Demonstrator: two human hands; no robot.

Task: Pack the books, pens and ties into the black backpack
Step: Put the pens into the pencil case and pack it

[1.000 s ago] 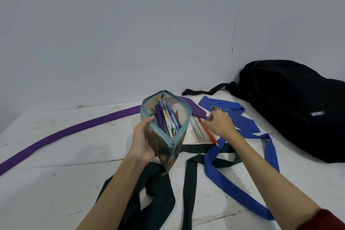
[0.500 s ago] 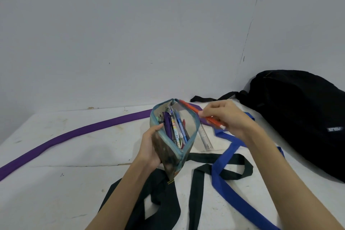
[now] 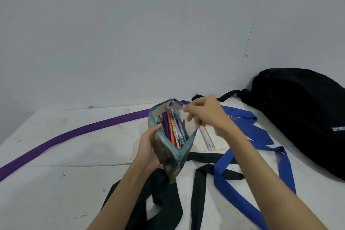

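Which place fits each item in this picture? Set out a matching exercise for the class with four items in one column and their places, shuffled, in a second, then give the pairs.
Items
1. pencil case
2. ruler
3. purple tie
4. black backpack

Places
A. lying flat on the table, just right of the pencil case
B. against the wall at the far right
C. held upright and unzipped in the left hand
D. stretched across the left side of the table

Pairs: 1-C, 2-A, 3-D, 4-B
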